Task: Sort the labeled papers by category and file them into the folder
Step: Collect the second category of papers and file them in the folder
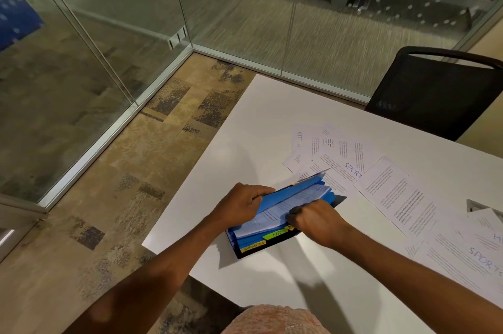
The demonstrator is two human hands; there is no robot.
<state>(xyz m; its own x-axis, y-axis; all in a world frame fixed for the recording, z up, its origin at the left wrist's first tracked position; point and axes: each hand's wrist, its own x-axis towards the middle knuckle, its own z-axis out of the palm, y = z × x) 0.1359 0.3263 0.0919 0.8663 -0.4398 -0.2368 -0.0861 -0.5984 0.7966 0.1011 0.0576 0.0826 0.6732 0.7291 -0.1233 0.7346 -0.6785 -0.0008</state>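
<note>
A blue expanding folder with a black cover lies on the white table, its tabs reading SPORTS and HR. My left hand grips the folder's left flap and holds a section apart. My right hand is closed on a printed paper that sits inside the folder. More printed sheets lie loose to the right: one marked SPORTS behind the folder, another marked SPORTS near the right edge, and a plain text sheet between them.
A black mesh chair stands at the table's far right side. Glass walls enclose the corner behind the table. Patterned carpet lies to the left, below the table's left edge.
</note>
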